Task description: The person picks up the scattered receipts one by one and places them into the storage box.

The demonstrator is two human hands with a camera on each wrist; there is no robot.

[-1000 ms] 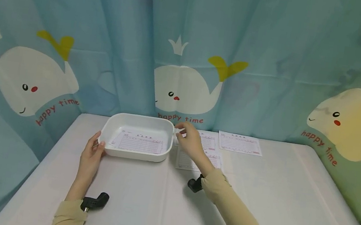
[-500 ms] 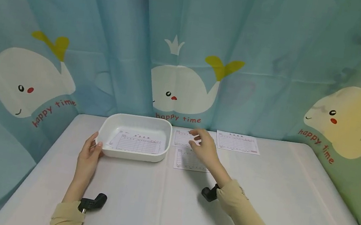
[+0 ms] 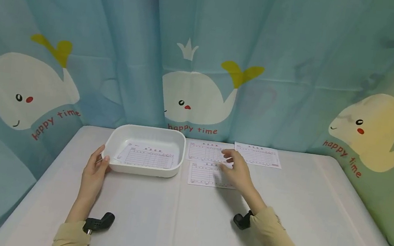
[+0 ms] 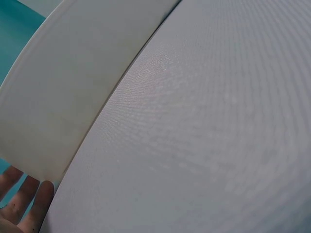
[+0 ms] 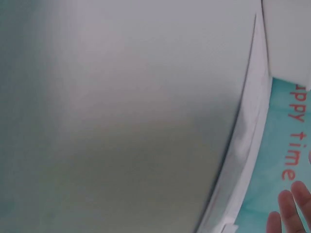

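My left hand (image 3: 93, 178) rests against the left end of a white plastic basin (image 3: 145, 171), its fingers and thumb spread around the front left corner. In the left wrist view its fingertips (image 4: 44, 189) touch the basin's outer wall (image 4: 73, 82). Inside the basin lie printed paper forms (image 3: 148, 157). My right hand (image 3: 240, 173) hovers with loosely bent fingers over the right ends of two more forms, a front one (image 3: 206, 175) and a back one (image 3: 204, 151). Nothing is held in it.
A third loose form (image 3: 258, 156) lies at the back right, near the curtain (image 3: 292, 90) that hangs behind the table. A white cloth (image 3: 152, 226) covers the table. Black camera mounts (image 3: 101, 223) sit on both wrists.
My right hand has drawn away from the basin's right rim and moved right over the loose forms, uncovering much of them. The left hand stays at the basin's left end.
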